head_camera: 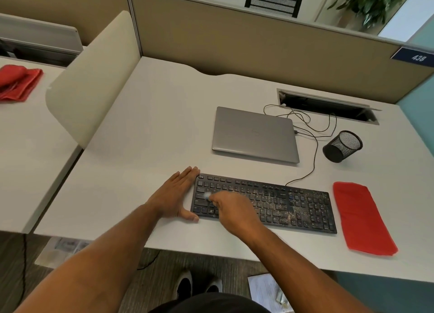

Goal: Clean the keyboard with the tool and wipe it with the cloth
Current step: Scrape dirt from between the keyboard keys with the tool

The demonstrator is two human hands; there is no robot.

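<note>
From the head view, the black keyboard [263, 201] lies flat near the front edge of the white desk [152, 134], speckled with pale crumbs mostly over its middle and right half. The left hand [175, 196] rests flat with straight fingers against the keyboard's left end, thumb at the near corner, bracing it. The right hand [231, 209] is curled around a small cleaning tool [207, 196], whose pale, blurred tip touches the keys at the left side; the tool's shape is too smeared to tell. The keyboard looks light and stiff, likely to slide on the smooth desk, so bracing at an end seems sensible; its keys are shallow and could catch if scrubbed hard. The red cloth [362, 218] lies flat just right of the keyboard, soft and limp, best pinched at an edge. Farther back sit a closed grey laptop [254, 134] and a black mesh cup [342, 146], with the keyboard's cable [313, 153] looping between them; none blocks the sweep, though the cable may tug if the keyboard shifts.
</note>
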